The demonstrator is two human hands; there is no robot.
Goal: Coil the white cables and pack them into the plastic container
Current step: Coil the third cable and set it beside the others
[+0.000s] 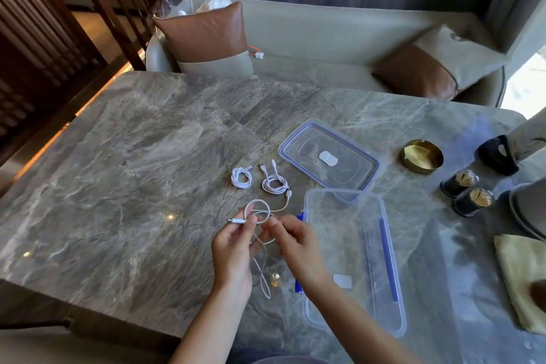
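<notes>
- Left hand (233,248) pinches the limp white cable (260,213) (light, springy) near its plug.
- Right hand (295,245) pinches the loop; best held there.
- Plastic container (390,260) sits open alongside.

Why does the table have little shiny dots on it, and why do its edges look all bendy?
In the head view, the dots are probably lights reflected in the polished table; in that same head view the wide-angle lens bends its straight edges, and the bright opening at the far right is washed out white.
</notes>
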